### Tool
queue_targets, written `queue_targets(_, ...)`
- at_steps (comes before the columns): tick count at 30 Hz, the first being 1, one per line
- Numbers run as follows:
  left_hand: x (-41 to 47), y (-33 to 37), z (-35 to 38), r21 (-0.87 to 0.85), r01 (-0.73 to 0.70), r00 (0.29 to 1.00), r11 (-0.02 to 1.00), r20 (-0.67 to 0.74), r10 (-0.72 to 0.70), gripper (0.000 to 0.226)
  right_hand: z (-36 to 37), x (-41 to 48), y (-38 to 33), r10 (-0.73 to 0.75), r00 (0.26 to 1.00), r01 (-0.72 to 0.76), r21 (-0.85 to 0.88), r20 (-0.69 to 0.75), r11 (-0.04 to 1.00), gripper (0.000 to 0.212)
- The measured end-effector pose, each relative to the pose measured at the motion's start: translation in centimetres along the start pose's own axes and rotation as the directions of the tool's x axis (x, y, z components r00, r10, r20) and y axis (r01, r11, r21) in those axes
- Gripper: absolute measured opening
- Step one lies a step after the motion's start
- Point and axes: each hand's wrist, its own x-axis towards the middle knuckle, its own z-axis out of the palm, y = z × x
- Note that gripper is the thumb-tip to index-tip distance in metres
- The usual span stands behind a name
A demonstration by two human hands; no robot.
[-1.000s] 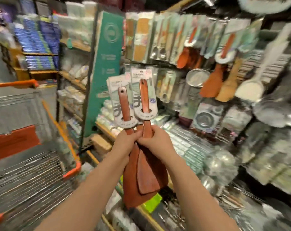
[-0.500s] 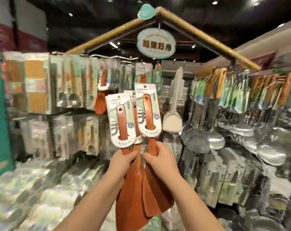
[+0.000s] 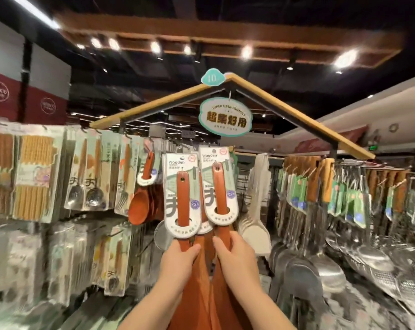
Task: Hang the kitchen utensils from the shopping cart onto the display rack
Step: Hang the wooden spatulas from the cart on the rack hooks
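I hold up brown wooden turners with pale label cards in front of the display rack (image 3: 154,144). My left hand (image 3: 179,257) grips the handle of the left turner (image 3: 183,198). My right hand (image 3: 235,253) grips the handle of the right turner (image 3: 218,186), which sits slightly higher. A third card shows between and behind them; I cannot tell which hand holds it. The blades hang down between my forearms. Matching wooden spoons (image 3: 139,206) hang on the rack just left of the cards. The shopping cart is out of view.
Packaged chopsticks and cutlery (image 3: 35,177) hang at the left. White spatulas (image 3: 256,229) hang right of the turners. Steel ladles and skimmers (image 3: 344,246) fill the rack at the right. A teal sign (image 3: 225,117) hangs from the wooden roof frame (image 3: 297,117) above.
My view has tilted up from the cart and lower shelves to the rack top and ceiling. Both hands have kept their grip and raised the turners toward the upper hooks.
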Motion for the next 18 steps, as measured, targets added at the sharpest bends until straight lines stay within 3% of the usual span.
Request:
queue_targets(3,0.9,0.7,-0.2,0.016,-0.009,0.999,1.0,-0.047,0.009,0.027,0.1,1.5,-0.6,-0.02,1.0,0.02,0.0,0.0,1.0,0.024)
queue_targets(6,1.7,1.0,-0.4,0.001,-0.018,0.997,1.0,-0.073,0.018,0.024,0.2,2.7,-1.1,-0.031,0.999,0.03,-0.024,-0.026,0.999,0.035)
queue_targets(10,2.4,0.8,-0.8,0.026,-0.013,0.996,1.0,-0.09,0.016,0.023,0.4,4.0,-1.4,-0.037,0.999,0.036,-0.041,-0.034,0.999,0.025)
queue_targets(18,2.9,0.5,-1.8,0.045,0.036,0.995,0.998,-0.099,-0.032,0.014,0.8,5.5,-1.6,-0.03,0.999,0.026,-0.085,-0.044,0.996,0.027)
